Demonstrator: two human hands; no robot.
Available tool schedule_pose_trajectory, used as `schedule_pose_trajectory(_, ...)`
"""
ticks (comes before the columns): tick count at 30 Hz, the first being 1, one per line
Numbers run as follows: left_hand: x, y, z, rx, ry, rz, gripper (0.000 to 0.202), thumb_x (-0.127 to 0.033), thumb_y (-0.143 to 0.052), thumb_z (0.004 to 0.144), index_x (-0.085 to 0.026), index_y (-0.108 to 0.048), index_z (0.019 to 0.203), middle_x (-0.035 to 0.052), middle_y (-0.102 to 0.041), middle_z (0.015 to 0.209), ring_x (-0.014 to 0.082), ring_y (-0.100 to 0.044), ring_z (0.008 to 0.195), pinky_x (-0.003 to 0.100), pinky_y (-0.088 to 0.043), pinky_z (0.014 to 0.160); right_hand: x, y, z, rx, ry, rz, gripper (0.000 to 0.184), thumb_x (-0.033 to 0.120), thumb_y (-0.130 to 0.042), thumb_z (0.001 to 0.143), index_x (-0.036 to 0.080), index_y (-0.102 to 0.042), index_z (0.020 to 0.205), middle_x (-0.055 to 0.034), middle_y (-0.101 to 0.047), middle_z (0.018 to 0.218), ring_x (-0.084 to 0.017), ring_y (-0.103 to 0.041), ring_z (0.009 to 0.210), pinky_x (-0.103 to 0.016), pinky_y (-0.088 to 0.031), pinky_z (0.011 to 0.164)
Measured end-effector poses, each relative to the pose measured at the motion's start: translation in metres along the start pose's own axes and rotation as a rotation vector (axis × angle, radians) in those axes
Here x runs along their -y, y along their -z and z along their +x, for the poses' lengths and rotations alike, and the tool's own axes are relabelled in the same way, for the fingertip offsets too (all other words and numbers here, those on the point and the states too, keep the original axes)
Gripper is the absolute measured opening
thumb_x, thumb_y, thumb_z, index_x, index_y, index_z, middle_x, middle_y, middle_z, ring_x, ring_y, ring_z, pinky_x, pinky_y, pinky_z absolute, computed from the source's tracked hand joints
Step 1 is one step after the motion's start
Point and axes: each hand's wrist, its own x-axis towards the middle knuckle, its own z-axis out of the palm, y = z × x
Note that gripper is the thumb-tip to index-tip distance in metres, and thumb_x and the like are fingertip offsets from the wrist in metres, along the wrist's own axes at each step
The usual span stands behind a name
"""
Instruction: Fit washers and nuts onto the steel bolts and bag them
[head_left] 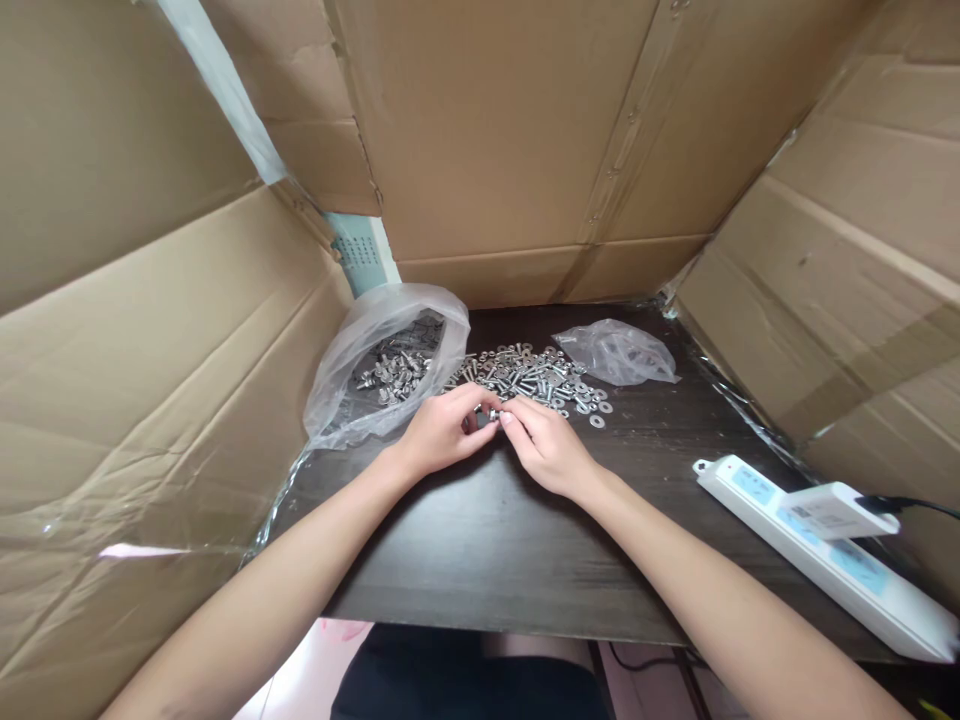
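My left hand (448,432) and my right hand (546,443) meet in front of a pile of hardware. Both are closed, fingertips pinched on one small metal bolt (493,415) that seems to carry a washer or nut; the fingers cover most of it. Just beyond them lies a loose pile of bolts, nuts and flat washers (525,372) on the dark table (480,560). To the left of the pile, an open clear plastic bag (330,385) lies on its side with many metal fastener pieces (401,377) inside.
A crumpled clear plastic bag (619,352) rests right of the pile. On the table's right side is a white power strip (795,540) with a white charger (840,510) and black cable plugged in. Cardboard walls (525,130) enclose the table at the back and both sides.
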Motion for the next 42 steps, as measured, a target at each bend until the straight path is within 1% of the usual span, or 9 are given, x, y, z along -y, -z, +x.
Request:
schedule_pose_trajectory(7, -0.0002, 0.0009, -0.0004, 0.012, -0.012, 0.004, 0.013, -0.025, -0.064, 0.095, -0.020, -0.066, 0.107, 0.0017, -0.068, 0.096, 0.0094, -0.059, 0.064, 0.023, -0.049, 0.064, 0.0027, 0.0025, 0.0003, -0.004, -0.007, 0.018, 0.018, 0.023, -0.045, 0.104, 0.021, -0.063, 0.104, -0.0074, -0.067, 0.099, -0.023, -0.064, 0.092, -0.036, -0.049, 0.084)
schedule_pose_trajectory(11, -0.0002, 0.0009, -0.0007, 0.016, -0.004, 0.009, 0.014, -0.026, -0.064, 0.096, -0.020, -0.066, 0.108, 0.0018, -0.068, 0.096, 0.0101, -0.060, 0.065, 0.023, -0.050, 0.065, 0.0027, 0.0029, 0.0002, -0.006, -0.012, 0.012, 0.018, 0.021, -0.046, 0.102, 0.021, -0.063, 0.107, -0.0077, -0.068, 0.100, -0.023, -0.064, 0.093, -0.037, -0.050, 0.086)
schedule_pose_trajectory(18, 0.0011, -0.0009, 0.0001, 0.015, 0.024, 0.006, 0.013, -0.025, -0.065, 0.094, -0.019, -0.064, 0.105, 0.0020, -0.070, 0.099, 0.0092, -0.062, 0.063, 0.022, -0.050, 0.062, 0.0032, 0.0025, 0.0000, -0.006, -0.030, 0.014, 0.017, 0.020, -0.047, 0.101, 0.021, -0.063, 0.106, -0.0073, -0.068, 0.101, -0.023, -0.065, 0.094, -0.037, -0.050, 0.088)
schedule_pose_trajectory(24, 0.0012, -0.0010, -0.0007, 0.012, 0.019, -0.001, 0.015, -0.025, -0.064, 0.094, -0.019, -0.065, 0.108, 0.0028, -0.070, 0.098, 0.0096, -0.062, 0.064, 0.023, -0.052, 0.063, 0.0020, 0.0016, -0.0001, -0.007, -0.027, 0.016, 0.018, 0.021, -0.045, 0.103, 0.021, -0.063, 0.105, -0.0077, -0.069, 0.101, -0.023, -0.065, 0.094, -0.037, -0.049, 0.087)
schedule_pose_trajectory(29, 0.0018, -0.0010, -0.0011, 0.016, 0.023, 0.003, 0.015, -0.025, -0.063, 0.095, -0.019, -0.065, 0.108, 0.0027, -0.069, 0.098, 0.0096, -0.062, 0.064, 0.023, -0.052, 0.063, 0.0000, 0.0005, -0.0003, -0.007, -0.012, 0.001, 0.019, 0.023, -0.042, 0.105, 0.021, -0.061, 0.102, -0.0069, -0.067, 0.098, -0.022, -0.064, 0.090, -0.035, -0.049, 0.082)
schedule_pose_trajectory(34, 0.0014, -0.0012, -0.0004, 0.006, 0.012, -0.006, 0.014, -0.025, -0.064, 0.094, -0.019, -0.065, 0.107, 0.0021, -0.069, 0.096, 0.0092, -0.061, 0.063, 0.023, -0.051, 0.063, 0.0000, -0.0003, -0.0003, -0.006, -0.011, -0.025, 0.022, 0.024, -0.040, 0.106, 0.022, -0.059, 0.095, -0.0058, -0.065, 0.092, -0.021, -0.062, 0.085, -0.034, -0.046, 0.076)
schedule_pose_trajectory(42, -0.0005, -0.0001, -0.0002, 0.002, 0.003, 0.003, 0.013, -0.023, -0.064, 0.094, -0.019, -0.065, 0.106, 0.0015, -0.069, 0.096, 0.0091, -0.061, 0.063, 0.023, -0.050, 0.063, 0.0001, 0.0002, -0.0002, -0.008, -0.005, -0.024, 0.023, 0.025, -0.038, 0.107, 0.022, -0.056, 0.092, -0.0058, -0.063, 0.090, -0.021, -0.061, 0.084, -0.034, -0.045, 0.075)
